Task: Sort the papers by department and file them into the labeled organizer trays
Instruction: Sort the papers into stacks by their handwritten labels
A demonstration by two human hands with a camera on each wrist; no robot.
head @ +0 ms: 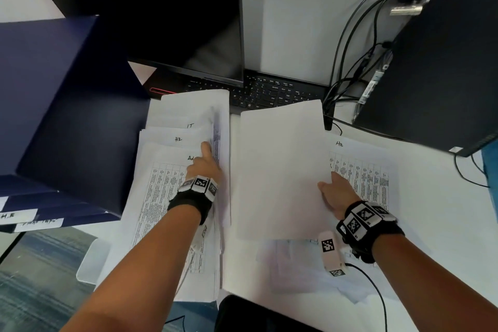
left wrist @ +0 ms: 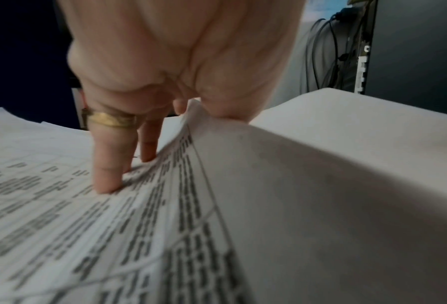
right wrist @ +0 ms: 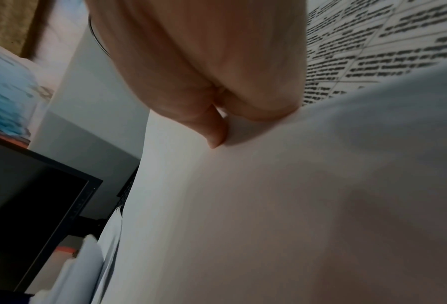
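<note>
1. Papers (head: 172, 197) lie in a fanned pile at the centre left of the head view, on the white bench (head: 420, 237). Handwritten marks "IT", "HR" and one half hidden by the hand show at the top edges of three sheets; below them are printed tables.
2. The left hand (head: 203, 167) rests on this pile. In the left wrist view its fingers (left wrist: 108, 164) press straight down on the printed sheet, while the thumb and another finger pinch the raised right edge of a sheet (left wrist: 308, 205) that curls upward.
3. The right hand (head: 336, 194) grasps the right edge of a blank sheet (head: 280, 170), lifted at the centre of the head view; the thumb lies on top, the other fingers are hidden under the paper.
4. Under and to the right of it lies a printed sheet (head: 361, 172) marked "HR".
5. The dark blue organizer trays (head: 67, 116) fill the left side; their right edge touches the pile. Labels sit at the lower left, one reads "H.R".
6. Room is narrow: the keyboard (head: 269, 91) and monitor (head: 161, 8) close the top, the computer tower (head: 436, 67) with cables (head: 347, 62) closes the upper right.
</note>
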